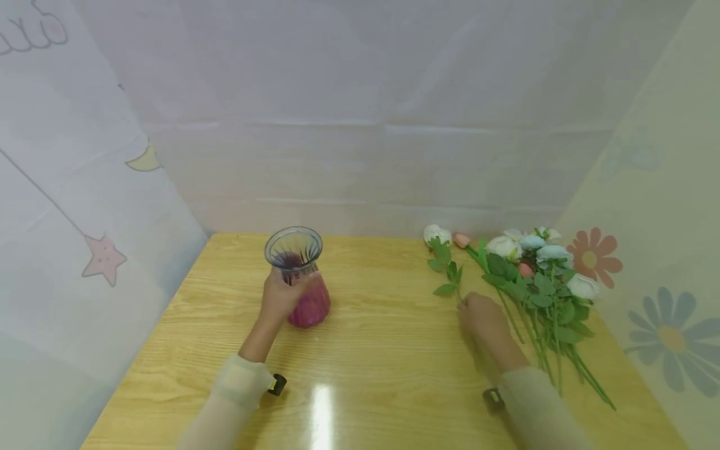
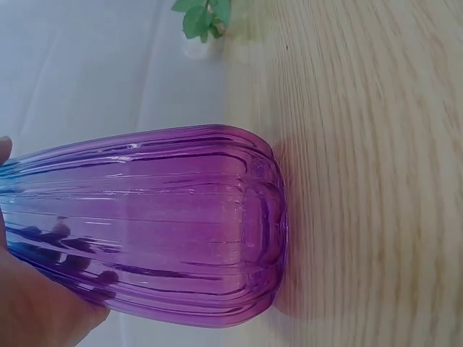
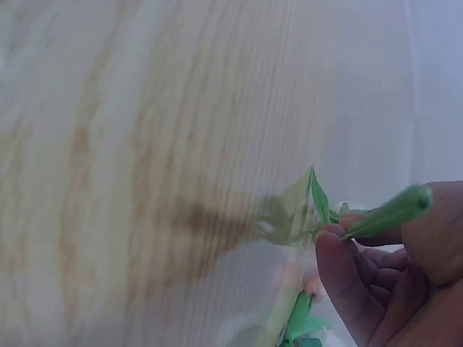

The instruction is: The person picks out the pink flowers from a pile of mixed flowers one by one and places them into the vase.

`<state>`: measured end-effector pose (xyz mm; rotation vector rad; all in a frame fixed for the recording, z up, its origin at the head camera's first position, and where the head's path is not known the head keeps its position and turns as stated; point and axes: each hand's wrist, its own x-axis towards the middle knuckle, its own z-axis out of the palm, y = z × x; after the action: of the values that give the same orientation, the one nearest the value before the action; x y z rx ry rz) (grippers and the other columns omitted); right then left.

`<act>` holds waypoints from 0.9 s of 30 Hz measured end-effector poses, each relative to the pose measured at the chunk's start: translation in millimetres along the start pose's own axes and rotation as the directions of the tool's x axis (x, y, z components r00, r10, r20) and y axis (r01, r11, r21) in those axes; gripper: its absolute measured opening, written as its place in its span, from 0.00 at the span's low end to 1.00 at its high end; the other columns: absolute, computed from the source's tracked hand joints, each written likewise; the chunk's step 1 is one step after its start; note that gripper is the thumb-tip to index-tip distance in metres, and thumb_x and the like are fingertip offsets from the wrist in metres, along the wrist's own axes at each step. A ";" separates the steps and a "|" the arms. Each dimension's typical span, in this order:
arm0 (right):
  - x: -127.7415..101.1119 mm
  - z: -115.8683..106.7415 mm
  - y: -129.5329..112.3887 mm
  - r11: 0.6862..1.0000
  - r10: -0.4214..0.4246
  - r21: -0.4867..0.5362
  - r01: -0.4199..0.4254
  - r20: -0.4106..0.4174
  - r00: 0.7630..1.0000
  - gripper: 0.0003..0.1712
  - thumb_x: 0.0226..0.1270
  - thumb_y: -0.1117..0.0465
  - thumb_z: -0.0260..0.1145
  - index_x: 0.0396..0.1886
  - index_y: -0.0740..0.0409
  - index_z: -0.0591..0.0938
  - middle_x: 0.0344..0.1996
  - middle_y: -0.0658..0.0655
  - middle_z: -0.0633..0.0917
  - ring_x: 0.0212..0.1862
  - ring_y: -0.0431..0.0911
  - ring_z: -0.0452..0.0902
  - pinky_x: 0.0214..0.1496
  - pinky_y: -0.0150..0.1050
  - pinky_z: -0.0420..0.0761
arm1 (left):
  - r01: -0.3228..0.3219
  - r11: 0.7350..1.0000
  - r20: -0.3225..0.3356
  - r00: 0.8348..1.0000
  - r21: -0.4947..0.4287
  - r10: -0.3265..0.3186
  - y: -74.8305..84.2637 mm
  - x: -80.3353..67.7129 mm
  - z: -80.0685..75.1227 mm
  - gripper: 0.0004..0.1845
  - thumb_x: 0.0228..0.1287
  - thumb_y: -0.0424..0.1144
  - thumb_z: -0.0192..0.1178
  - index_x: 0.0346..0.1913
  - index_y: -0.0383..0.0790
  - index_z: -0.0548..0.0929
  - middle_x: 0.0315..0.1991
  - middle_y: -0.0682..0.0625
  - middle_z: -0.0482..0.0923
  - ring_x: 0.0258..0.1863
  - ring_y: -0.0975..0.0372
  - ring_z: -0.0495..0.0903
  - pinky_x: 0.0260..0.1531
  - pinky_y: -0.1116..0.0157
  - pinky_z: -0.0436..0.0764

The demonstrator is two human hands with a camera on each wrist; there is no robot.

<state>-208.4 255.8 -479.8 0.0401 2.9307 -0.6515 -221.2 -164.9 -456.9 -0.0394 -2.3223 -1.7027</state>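
A ribbed glass vase (image 1: 311, 303), purple low down and bluish at its flared rim, stands on the wooden table. My left hand (image 1: 284, 294) grips it around the neck, with the thumb across the front. In the left wrist view the purple lower body of the vase (image 2: 181, 224) fills the middle, its base at the tabletop. On the right, my right hand (image 1: 486, 322) pinches the green stem (image 3: 387, 215) of a white artificial flower (image 1: 437, 235) between thumb and fingers. Its bloom points toward the back wall, and leaves (image 1: 445, 289) show just beyond the fingers.
To the right of my right hand lies a pile of artificial flowers (image 1: 542, 284), white, pale blue and pink, their stems pointing toward me. A pink tulip bud (image 1: 462, 240) lies beside the white bloom. Fabric walls (image 1: 360, 169) stand along the table's back and sides.
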 end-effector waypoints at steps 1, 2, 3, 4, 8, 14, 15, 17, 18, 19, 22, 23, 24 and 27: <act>0.6 1.1 -0.7 1.000 0.004 0.013 -0.004 0.005 1.000 0.18 0.79 0.59 0.53 0.44 0.70 0.81 0.36 0.65 0.85 0.33 0.53 0.79 0.35 0.51 0.82 | -0.004 1.000 -0.005 1.000 0.009 0.004 0.2 -0.6 1.3 0.36 0.54 0.47 0.76 0.60 0.35 0.72 0.54 0.37 0.81 0.57 0.47 0.79 0.62 0.49 0.77; 1.0 2.1 -1.5 1.000 0.004 0.014 -0.004 0.004 1.000 0.17 0.78 0.59 0.53 0.43 0.70 0.82 0.35 0.64 0.85 0.32 0.52 0.79 0.34 0.50 0.81 | -0.010 1.000 -0.008 1.000 0.012 0.010 0.5 -1.0 2.6 0.35 0.54 0.47 0.76 0.60 0.35 0.73 0.54 0.36 0.81 0.56 0.46 0.80 0.61 0.48 0.77; 1.4 3.1 -2.0 1.000 0.005 0.017 -0.005 0.005 1.000 0.17 0.78 0.59 0.53 0.41 0.69 0.82 0.33 0.63 0.84 0.30 0.52 0.78 0.32 0.48 0.80 | -0.014 1.000 -0.006 1.000 0.012 0.014 0.9 -1.4 3.8 0.35 0.54 0.46 0.76 0.59 0.34 0.73 0.53 0.36 0.81 0.56 0.46 0.80 0.60 0.48 0.78; 1.8 3.6 -2.5 1.000 0.004 0.019 -0.004 0.004 1.000 0.17 0.78 0.58 0.53 0.39 0.67 0.82 0.31 0.61 0.83 0.29 0.51 0.76 0.30 0.47 0.79 | -0.019 1.000 -0.005 1.000 0.013 0.019 1.2 -2.0 5.0 0.34 0.53 0.45 0.77 0.59 0.34 0.73 0.53 0.36 0.81 0.55 0.46 0.80 0.60 0.48 0.78; 1.7 5.6 -4.7 0.999 0.009 0.033 -0.009 0.015 1.000 0.17 0.77 0.58 0.53 0.31 0.63 0.80 0.24 0.57 0.79 0.25 0.49 0.72 0.26 0.42 0.74 | -0.030 1.000 0.009 1.000 0.010 0.030 3.6 -3.9 10.0 0.33 0.53 0.44 0.77 0.59 0.34 0.74 0.52 0.36 0.82 0.54 0.47 0.81 0.59 0.48 0.79; 3.2 6.8 -3.7 0.999 0.010 0.032 -0.011 0.034 0.999 0.18 0.75 0.57 0.53 0.41 0.67 0.81 0.31 0.60 0.83 0.29 0.51 0.75 0.30 0.45 0.78 | -0.032 0.999 0.031 0.999 0.005 0.032 8.7 -7.4 17.3 0.33 0.55 0.43 0.76 0.59 0.33 0.74 0.53 0.37 0.82 0.55 0.46 0.81 0.60 0.48 0.79; 4.0 6.9 -2.7 1.000 0.010 0.026 -0.011 0.038 0.999 0.19 0.75 0.56 0.53 0.45 0.69 0.81 0.34 0.62 0.84 0.30 0.51 0.76 0.32 0.47 0.79 | -0.032 0.999 0.032 0.999 0.000 0.032 8.9 -7.8 18.5 0.33 0.54 0.43 0.76 0.59 0.33 0.74 0.53 0.37 0.82 0.55 0.46 0.81 0.60 0.48 0.79; 5.5 7.4 0.3 1.000 0.015 0.016 -0.015 0.039 0.999 0.22 0.75 0.55 0.51 0.49 0.71 0.80 0.38 0.67 0.85 0.33 0.54 0.78 0.35 0.52 0.81 | -0.030 0.999 0.035 0.999 -0.009 0.031 9.3 -8.6 20.9 0.34 0.54 0.43 0.77 0.59 0.33 0.74 0.53 0.37 0.82 0.56 0.46 0.81 0.60 0.48 0.79; 5.9 7.6 2.2 1.000 0.019 0.013 -0.019 0.035 0.999 0.24 0.75 0.54 0.51 0.51 0.71 0.80 0.41 0.69 0.85 0.35 0.57 0.79 0.38 0.55 0.82 | -0.032 0.999 0.036 0.999 -0.013 0.033 9.1 -8.7 22.2 0.34 0.53 0.43 0.77 0.59 0.33 0.74 0.53 0.37 0.82 0.56 0.47 0.81 0.60 0.49 0.79; 6.4 7.8 4.9 1.000 0.019 -0.001 -0.019 0.026 0.999 0.25 0.75 0.53 0.51 0.53 0.71 0.79 0.44 0.71 0.84 0.38 0.59 0.81 0.40 0.57 0.82 | -0.036 0.999 0.038 0.999 -0.013 0.037 9.6 -9.1 23.4 0.33 0.53 0.43 0.77 0.59 0.33 0.74 0.53 0.37 0.82 0.55 0.47 0.81 0.59 0.49 0.79; 7.2 6.5 14.6 1.000 0.012 -0.019 -0.012 -0.006 1.000 0.26 0.76 0.53 0.50 0.55 0.72 0.78 0.50 0.75 0.82 0.47 0.68 0.81 0.48 0.63 0.80 | -0.049 0.999 0.040 0.998 -0.014 0.049 10.8 -10.7 26.7 0.33 0.53 0.42 0.77 0.58 0.33 0.75 0.52 0.37 0.82 0.53 0.47 0.82 0.58 0.49 0.80; 7.0 5.2 18.2 1.000 0.011 -0.029 -0.011 -0.017 1.000 0.26 0.76 0.53 0.50 0.56 0.72 0.78 0.51 0.75 0.82 0.50 0.70 0.79 0.49 0.64 0.80 | -0.053 0.999 0.041 0.998 -0.012 0.053 11.3 -11.2 27.7 0.33 0.54 0.42 0.77 0.59 0.33 0.74 0.51 0.37 0.83 0.53 0.47 0.82 0.57 0.49 0.81; 6.4 3.7 21.8 0.999 0.009 -0.039 -0.011 -0.027 1.000 0.26 0.76 0.53 0.50 0.56 0.73 0.77 0.51 0.75 0.81 0.50 0.71 0.79 0.49 0.64 0.79 | -0.056 0.998 0.041 0.998 -0.011 0.056 11.6 -11.7 28.7 0.32 0.54 0.42 0.77 0.58 0.33 0.75 0.51 0.37 0.83 0.53 0.47 0.82 0.57 0.48 0.81; 3.4 -1.9 32.8 0.998 0.000 -0.064 -0.004 -0.068 0.998 0.25 0.75 0.55 0.50 0.52 0.75 0.77 0.47 0.76 0.81 0.47 0.72 0.78 0.46 0.65 0.78 | -0.057 0.998 0.046 0.997 -0.014 0.058 11.8 -13.6 31.4 0.32 0.54 0.42 0.77 0.58 0.34 0.75 0.51 0.37 0.83 0.53 0.47 0.81 0.59 0.49 0.80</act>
<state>-210.2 286.3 -492.4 0.0589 3.0139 -0.5666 -212.1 -129.9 -457.7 -0.1484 -2.3206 -1.7062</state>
